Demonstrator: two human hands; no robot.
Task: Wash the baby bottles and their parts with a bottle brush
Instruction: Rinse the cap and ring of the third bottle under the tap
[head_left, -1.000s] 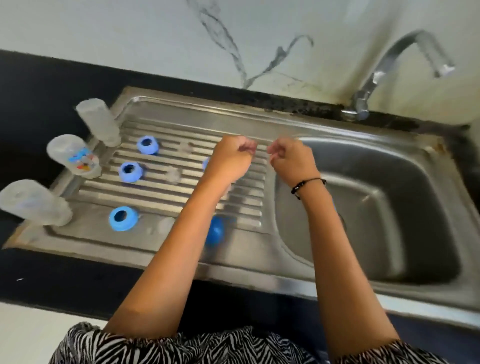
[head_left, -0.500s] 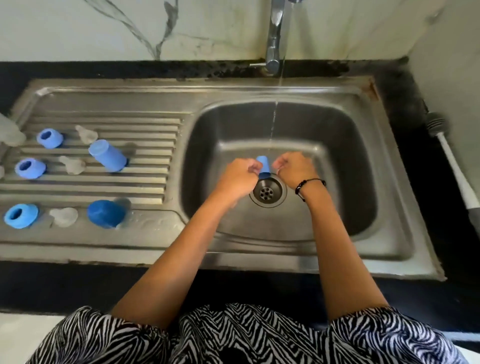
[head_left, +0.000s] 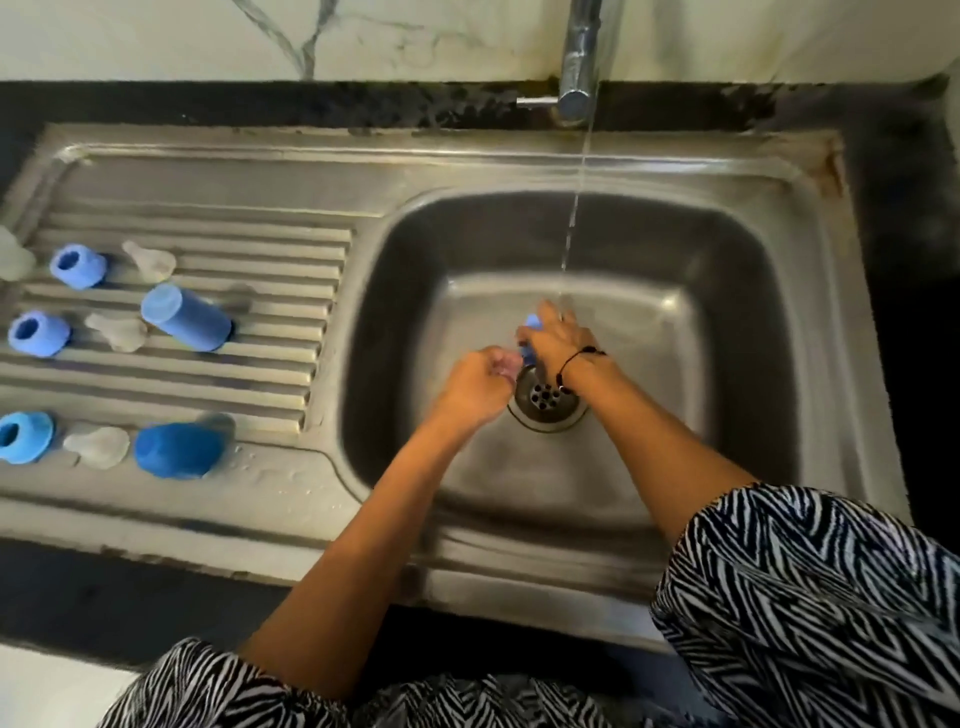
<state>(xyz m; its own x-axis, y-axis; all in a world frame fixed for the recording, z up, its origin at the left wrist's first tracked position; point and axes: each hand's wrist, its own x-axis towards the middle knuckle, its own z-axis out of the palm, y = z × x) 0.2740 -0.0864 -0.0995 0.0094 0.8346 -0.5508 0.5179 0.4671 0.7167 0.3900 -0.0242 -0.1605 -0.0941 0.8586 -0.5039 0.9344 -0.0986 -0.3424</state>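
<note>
A small blue bottle part (head_left: 531, 338) is held over the sink basin (head_left: 727, 322), just above the drain (head_left: 546, 397), under a thin stream of water (head_left: 571, 228) falling from the tap (head_left: 579, 57). It is gripped by the right hand (head_left: 558, 338), whose fingers are curled round it so that only its blue ends are seen. The left hand (head_left: 480, 382) is held just beside it with its fingers curled in toward the part; whether anything is pinched between them cannot be told. A black cord bracelet (head_left: 576, 361) is worn on the right wrist. On the ribbed draining board (head_left: 208, 384) to the left, three blue collar rings (head_left: 78, 266) (head_left: 37, 333) (head_left: 23, 436) are laid in a column, each with a clear teat (head_left: 149, 260) (head_left: 117, 330) (head_left: 98, 446) just beside it. Two blue caps (head_left: 187, 317) (head_left: 179, 449) are set to the right of the teats, the farther one tilted. A clear bottle (head_left: 13, 254) is partly seen at the left edge.
</note>
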